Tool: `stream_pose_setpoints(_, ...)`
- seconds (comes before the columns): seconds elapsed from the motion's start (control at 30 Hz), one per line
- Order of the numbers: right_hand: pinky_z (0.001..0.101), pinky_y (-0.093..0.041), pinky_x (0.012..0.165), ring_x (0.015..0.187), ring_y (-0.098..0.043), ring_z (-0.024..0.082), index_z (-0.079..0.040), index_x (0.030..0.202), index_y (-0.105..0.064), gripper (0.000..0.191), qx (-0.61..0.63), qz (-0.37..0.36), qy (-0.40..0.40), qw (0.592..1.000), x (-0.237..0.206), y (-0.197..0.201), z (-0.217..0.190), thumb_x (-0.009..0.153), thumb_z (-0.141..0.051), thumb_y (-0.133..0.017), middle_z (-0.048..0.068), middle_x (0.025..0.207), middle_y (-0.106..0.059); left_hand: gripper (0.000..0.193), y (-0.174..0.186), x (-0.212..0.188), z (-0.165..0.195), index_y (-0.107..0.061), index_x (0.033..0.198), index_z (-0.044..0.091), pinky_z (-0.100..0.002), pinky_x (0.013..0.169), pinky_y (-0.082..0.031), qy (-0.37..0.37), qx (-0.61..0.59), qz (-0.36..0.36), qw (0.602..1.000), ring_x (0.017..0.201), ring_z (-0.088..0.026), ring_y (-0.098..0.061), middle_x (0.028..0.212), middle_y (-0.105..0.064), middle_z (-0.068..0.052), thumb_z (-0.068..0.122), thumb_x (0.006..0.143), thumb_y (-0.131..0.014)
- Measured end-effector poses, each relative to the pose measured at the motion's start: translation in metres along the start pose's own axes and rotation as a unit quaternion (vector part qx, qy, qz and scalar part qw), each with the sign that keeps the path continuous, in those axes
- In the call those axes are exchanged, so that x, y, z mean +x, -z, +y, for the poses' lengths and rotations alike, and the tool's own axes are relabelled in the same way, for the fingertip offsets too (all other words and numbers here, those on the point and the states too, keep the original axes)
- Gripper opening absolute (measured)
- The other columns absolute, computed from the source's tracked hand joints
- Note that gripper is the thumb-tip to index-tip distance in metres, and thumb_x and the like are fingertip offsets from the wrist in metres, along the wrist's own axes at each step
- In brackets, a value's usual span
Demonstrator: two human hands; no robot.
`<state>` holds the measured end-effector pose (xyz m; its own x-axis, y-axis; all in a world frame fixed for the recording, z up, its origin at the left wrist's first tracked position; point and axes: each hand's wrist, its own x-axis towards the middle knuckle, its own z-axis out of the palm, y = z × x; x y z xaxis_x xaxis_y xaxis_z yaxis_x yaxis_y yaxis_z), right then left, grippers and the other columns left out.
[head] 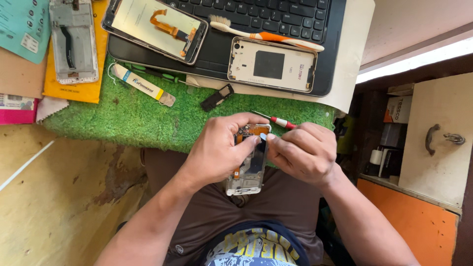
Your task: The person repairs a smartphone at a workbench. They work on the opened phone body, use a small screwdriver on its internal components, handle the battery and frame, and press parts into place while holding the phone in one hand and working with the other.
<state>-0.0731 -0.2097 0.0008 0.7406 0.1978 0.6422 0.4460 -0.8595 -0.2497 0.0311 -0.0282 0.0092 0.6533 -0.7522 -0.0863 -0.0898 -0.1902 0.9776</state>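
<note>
Right fingertips (274,139) are pinched nearly closed on a small pale, bluish bit, right at the top end of the opened phone (249,160); what that bit is, too small to tell. The right hand (301,152) presses in from the phone's right side, and the red-handled screwdriver (276,120) pokes out above its knuckles, though whether this hand grips it I cannot tell. The left hand (219,150) wraps the phone's left edge, fingers curled snug round the frame, thumb across its upper part. The phone's long axis runs away from the person, bottom end toward the lap, top end over the near edge of the green mat (133,118). Both hands touch it; the left carries it. Farther up the mat lie a black clip-like part (217,97) and a white tube (142,85); a white back cover (272,65) and a toothbrush (266,34) rest on the laptop (325,44).
</note>
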Motion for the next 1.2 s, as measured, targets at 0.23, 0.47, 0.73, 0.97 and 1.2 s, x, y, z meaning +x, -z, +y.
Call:
stream_pose_setpoints(0.23,0.0331,-0.048,0.054,0.059,-0.06,0.02,-0.003,0.087,-0.071,0.016,-0.027,0.001,-0.046,0.999,-0.0017,-0.0002,-0.0024,0.08,0.002,-0.085,0.005,0.073,-0.06,0.03,-0.0042,-0.0014,-0.004,-0.072,0.119,0.006,-0.028,0.074,-0.058,0.029,-0.015,0.027,0.999,0.082,-0.009,-0.075,0.096,-0.081,-0.007,0.01,0.089,-0.069)
stream_pose_setpoints(0.47,0.0328,-0.049,0.054,0.059,-0.06,0.019,-0.003,0.088,-0.072,0.015,-0.033,-0.004,-0.036,0.999,0.0,-0.0009,-0.0029,0.082,0.002,-0.085,0.005,0.074,-0.061,0.032,-0.0036,-0.0019,-0.0012,-0.073,0.119,0.008,-0.029,0.058,-0.051,0.055,0.013,0.023,0.998,0.063,-0.007,-0.061,0.089,-0.081,-0.006,0.011,0.088,-0.07)
stream_pose_setpoints(0.73,0.0331,-0.049,0.054,0.059,-0.06,0.019,-0.003,0.087,-0.072,0.014,-0.041,-0.01,-0.036,0.998,-0.0002,-0.0013,-0.0027,0.083,0.001,-0.084,0.005,0.073,-0.059,0.033,-0.0026,-0.0014,0.0017,-0.074,0.12,0.01,-0.027,0.051,-0.046,0.046,0.028,0.021,0.998,0.052,-0.005,-0.05,0.083,-0.078,-0.005,0.012,0.088,-0.07)
stream_pose_setpoints(0.97,0.033,-0.048,0.054,0.059,-0.059,0.019,-0.004,0.085,-0.072,0.014,-0.04,-0.016,-0.038,0.998,-0.001,-0.001,-0.0025,0.082,0.001,-0.084,0.004,0.073,-0.06,0.032,-0.0028,-0.0013,-0.0009,-0.073,0.12,0.008,-0.028,0.055,-0.049,0.021,0.023,0.027,0.999,0.056,-0.005,-0.055,0.091,-0.08,-0.006,0.012,0.088,-0.07)
stream_pose_setpoints(1.2,0.0331,-0.048,0.054,0.059,-0.059,0.02,-0.004,0.085,-0.072,0.014,-0.033,-0.01,-0.049,0.998,-0.0008,-0.0012,-0.0022,0.082,0.0,-0.084,0.004,0.072,-0.059,0.033,-0.0027,-0.0018,-0.0016,-0.074,0.119,0.009,-0.03,0.054,-0.049,0.054,0.039,0.017,0.998,0.054,-0.009,-0.054,0.09,-0.08,-0.008,0.013,0.087,-0.07)
